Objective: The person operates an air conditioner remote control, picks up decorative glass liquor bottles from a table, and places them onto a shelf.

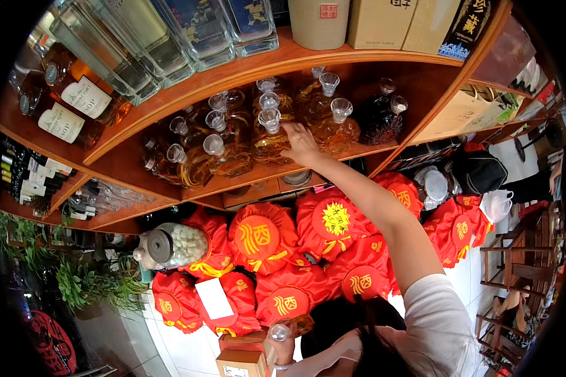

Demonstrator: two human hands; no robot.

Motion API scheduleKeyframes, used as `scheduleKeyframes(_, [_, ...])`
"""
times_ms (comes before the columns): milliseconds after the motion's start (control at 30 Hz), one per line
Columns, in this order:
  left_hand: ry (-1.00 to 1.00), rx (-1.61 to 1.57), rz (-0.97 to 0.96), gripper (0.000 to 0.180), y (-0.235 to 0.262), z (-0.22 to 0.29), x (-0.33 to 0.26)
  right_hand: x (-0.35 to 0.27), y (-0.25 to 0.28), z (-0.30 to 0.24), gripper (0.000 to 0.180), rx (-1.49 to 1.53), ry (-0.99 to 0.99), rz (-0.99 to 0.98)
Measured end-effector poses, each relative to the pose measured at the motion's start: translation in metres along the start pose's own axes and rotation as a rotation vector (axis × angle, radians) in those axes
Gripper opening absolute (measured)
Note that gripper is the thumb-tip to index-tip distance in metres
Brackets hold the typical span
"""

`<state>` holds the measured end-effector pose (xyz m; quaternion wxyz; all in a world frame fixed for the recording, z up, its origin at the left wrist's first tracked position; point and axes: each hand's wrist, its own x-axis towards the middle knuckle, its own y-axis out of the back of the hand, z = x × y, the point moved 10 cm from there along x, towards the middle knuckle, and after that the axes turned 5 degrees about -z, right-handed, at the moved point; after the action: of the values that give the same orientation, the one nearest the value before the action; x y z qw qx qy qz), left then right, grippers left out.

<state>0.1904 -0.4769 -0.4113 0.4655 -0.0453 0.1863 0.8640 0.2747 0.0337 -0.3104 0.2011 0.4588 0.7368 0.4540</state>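
My right arm is stretched up to a wooden shelf. There my right hand (302,146), fingers spread, rests against the side of a round glass bottle (269,143) of amber liquid with a clear stopper. Similar stoppered bottles stand in rows on both sides, such as an amber bottle (339,129) just to the right. Low in the view, my left hand (284,349) is closed round a glass bottle (279,332) with a clear round stopper. Part of that bottle's amber body shows beside the fingers, and dark hair hides some of the area to its right.
Below the shelf stand several jars (262,237) wrapped in red cloth with yellow ribbons. A large jar of whitish pieces (188,244) lies left of them. A cardboard box (241,363) is near my left hand. Tall glass bottles (201,38) line the upper shelf (283,56).
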Motion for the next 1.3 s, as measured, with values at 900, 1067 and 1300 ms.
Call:
scheduleKeyframes(900, [-0.079,0.187,-0.166,0.017,-0.002,0.004,0.005,-0.333,-0.109,0.08,0.028,0.189,-0.023,-0.526])
scheduleKeyframes(1067, [-0.26,0.226,-0.199,0.02,-0.018,0.023,0.006,-0.57,-0.134,0.141,0.025,0.175,-0.538,-0.88])
scheduleKeyframes(1300, [-0.445,0.414,-0.357,0.027,-0.058,0.064,-0.023,-0.713,-0.094,0.204,0.014,0.559,-0.789,-0.229])
